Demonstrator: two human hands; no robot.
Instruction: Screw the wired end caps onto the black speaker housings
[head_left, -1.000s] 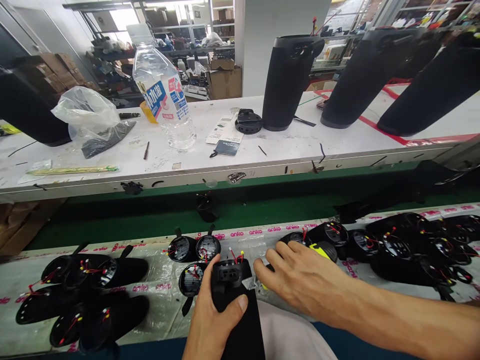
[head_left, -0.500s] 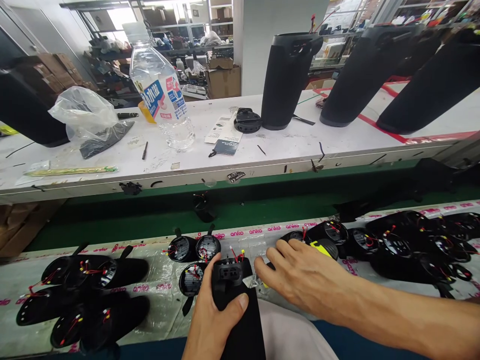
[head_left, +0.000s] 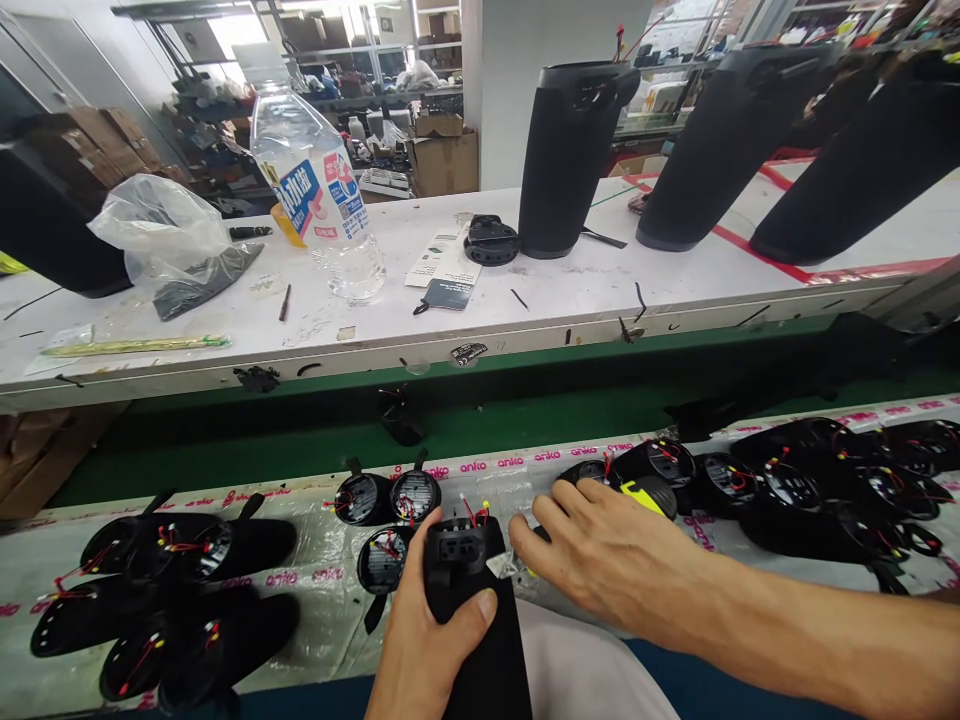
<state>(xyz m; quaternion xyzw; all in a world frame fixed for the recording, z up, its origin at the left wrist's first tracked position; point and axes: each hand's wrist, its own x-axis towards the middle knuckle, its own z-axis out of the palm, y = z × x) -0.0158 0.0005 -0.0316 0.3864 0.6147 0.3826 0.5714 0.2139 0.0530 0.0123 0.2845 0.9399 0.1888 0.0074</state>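
Note:
My left hand [head_left: 431, 625] is wrapped round a black fabric-covered cylinder [head_left: 491, 640], its thumb on the near side. The cylinder's top end faces away from me, with a port panel [head_left: 459, 548] and red and yellow wire plugs sticking up. To the right, my right hand [head_left: 581, 540] is closed with curled fingers round a black and yellow tool [head_left: 651, 495], partly hidden under the palm and fingers. Its fingertips are near the cylinder's upper right side, apart from it.
Black cylinders with wires lie at the left [head_left: 187, 545] and right [head_left: 795, 485] on the plastic-covered lower surface [head_left: 322, 610]. Behind, a white shelf [head_left: 315, 325] holds a plastic bottle [head_left: 322, 200], a plastic bag [head_left: 161, 225], a black cap [head_left: 491, 240] and upright cylinders [head_left: 566, 160].
The view has shifted very slightly. Both hands and the held cylinder stay in nearly the same place.

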